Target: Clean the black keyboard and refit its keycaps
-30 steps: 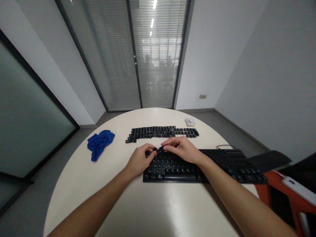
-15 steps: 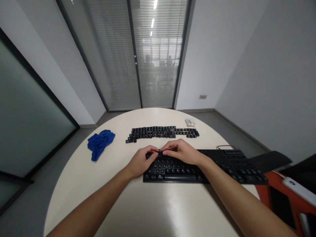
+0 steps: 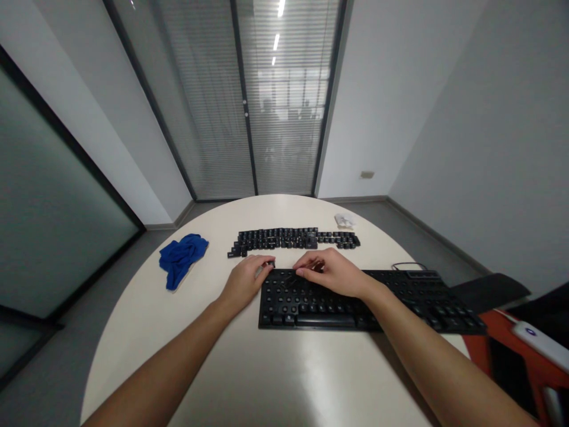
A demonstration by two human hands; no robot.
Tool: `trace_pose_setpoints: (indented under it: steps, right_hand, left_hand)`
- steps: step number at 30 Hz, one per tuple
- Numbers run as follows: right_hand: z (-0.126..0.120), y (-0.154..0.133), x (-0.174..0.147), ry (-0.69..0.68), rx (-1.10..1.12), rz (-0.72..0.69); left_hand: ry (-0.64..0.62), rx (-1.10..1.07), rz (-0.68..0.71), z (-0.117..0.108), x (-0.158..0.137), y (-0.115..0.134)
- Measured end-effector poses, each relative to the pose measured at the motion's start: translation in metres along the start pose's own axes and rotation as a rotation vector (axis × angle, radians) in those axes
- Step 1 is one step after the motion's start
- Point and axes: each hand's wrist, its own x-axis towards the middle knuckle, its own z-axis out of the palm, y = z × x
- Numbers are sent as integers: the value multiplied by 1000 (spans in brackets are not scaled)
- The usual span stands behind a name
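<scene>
A black keyboard (image 3: 331, 319) lies on the table in front of me, with many keycaps off and small square sockets showing. My left hand (image 3: 246, 281) is at its upper left corner, pinching a small black keycap (image 3: 271, 263) between thumb and fingertips. Over the upper left rows, my right hand (image 3: 331, 273) is closed on a thin, dark, wire-like tool (image 3: 290, 280); its exact kind is hard to make out. Beyond both hands, loose black keycaps (image 3: 278, 239) stand in rows matching a keyboard layout.
A crumpled blue cloth (image 3: 183, 258) lies on the left of the round white table (image 3: 213, 367). A small clear plastic bag (image 3: 345, 220) sits at the far right. On an orange surface (image 3: 478, 350) at lower right rest a white power strip (image 3: 540, 344) and a dark phone (image 3: 511, 373).
My left hand has moved left, away from my right hand, and a keycap now shows in its fingertips. My right hand stays over the keyboard, almost unmoved.
</scene>
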Motion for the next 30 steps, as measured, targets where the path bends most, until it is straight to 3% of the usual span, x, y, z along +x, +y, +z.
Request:
trace_pose_setpoints:
  steps: [10,17,24,30]
  right_hand:
    - [-6,0,0,39,-61,16]
    - [-5,-2,0,23,-76,17]
    - [-5,0,-2,10,-98,7]
    - [-7,1,-2,6,-108,6]
  left_hand:
    - [7,294,22,-10,4,-26]
    - [-39,429,120,-14,6,-25]
    - [72,488,125,-23,25,-19]
    - [89,535,124,-33,43,-31]
